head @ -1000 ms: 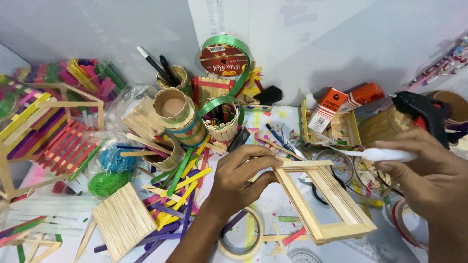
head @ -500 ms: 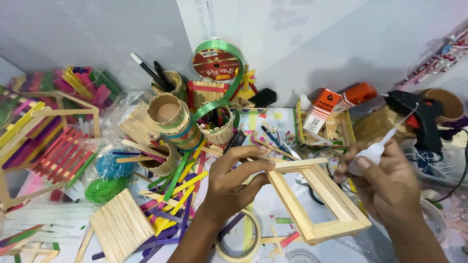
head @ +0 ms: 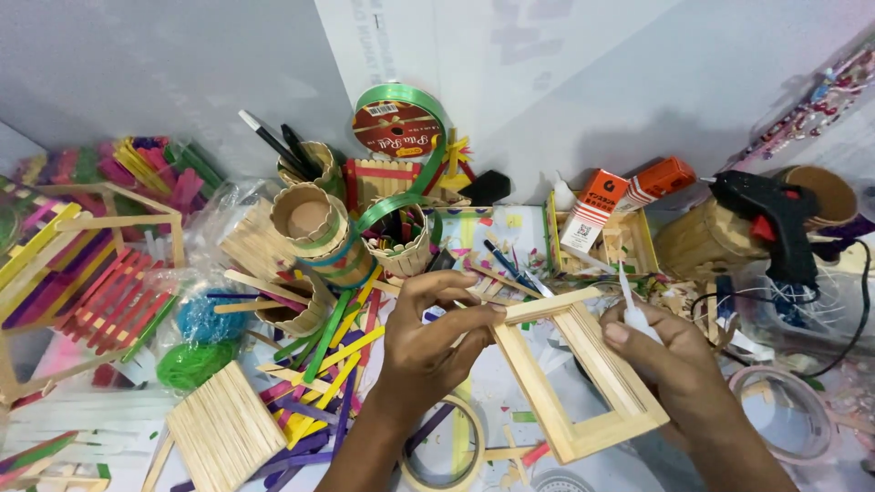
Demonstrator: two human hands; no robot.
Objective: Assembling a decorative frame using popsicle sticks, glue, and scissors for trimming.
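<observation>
A rectangular frame of pale wooden sticks (head: 583, 392) lies tilted at the centre of the craft table. My left hand (head: 428, 342) pinches the frame's upper left corner, where a loose stick rests across the top edge. My right hand (head: 674, 364) is closed around a small white glue bottle (head: 635, 308), its thin nozzle pointing up beside the frame's right side.
Coloured sticks (head: 328, 364) lie scattered at the left, by a flat stick panel (head: 223, 428) and stick-covered cups (head: 314, 228). A green ribbon spool (head: 396, 128) stands at the back. A black glue gun (head: 775, 223) and tape rolls (head: 788, 410) sit at the right.
My right hand has swung in from the far right to the frame's right side and turned the glue bottle from lying sideways to nozzle up. The left hand stays on the frame.
</observation>
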